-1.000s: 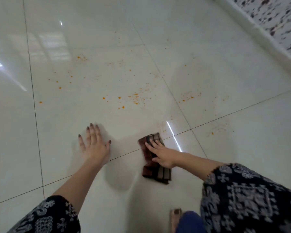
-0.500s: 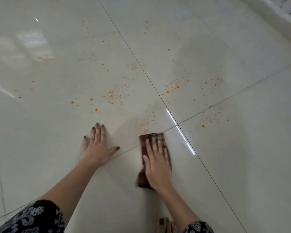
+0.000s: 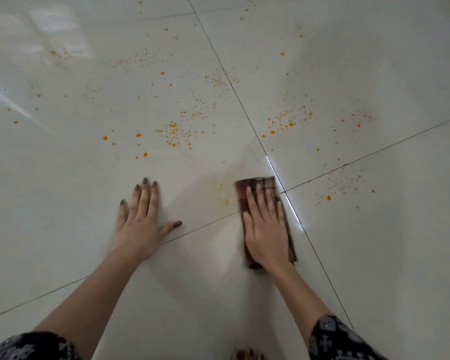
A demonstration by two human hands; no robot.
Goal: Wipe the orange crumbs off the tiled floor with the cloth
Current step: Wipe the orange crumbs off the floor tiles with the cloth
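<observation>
1. Right hand point(image 3: 266, 229): lies palm down on the cloth point(image 3: 256, 183). Fingers are straight and close together, pressing it flat. No finger curls round the fabric.
2. Cloth: dark red-brown check, folded into a long narrow strip. It lies on the tiled floor point(image 3: 374, 268) where two grout lines point(image 3: 244, 113) cross. Its far end shows beyond the fingertips, and its right edge shows beside the hand.
3. Left hand point(image 3: 140, 227): flat on bare tile to the left of the cloth, apart from it. Fingers are straight, the thumb is spread sideways, and it holds nothing. Nails are dark.
4. Orange crumbs point(image 3: 173, 132): scattered over the tiles beyond both hands. One dense cluster lies beyond the left hand, a second across the grout line beyond the cloth, and a third on the tile to the right. A few specks sit just left of the cloth's far end.
5. Black-and-white patterned sleeves point(image 3: 343, 339) at both lower corners. Toes point(image 3: 247, 355) at the bottom edge.
6. Both hands show slight blur at the edges.
</observation>
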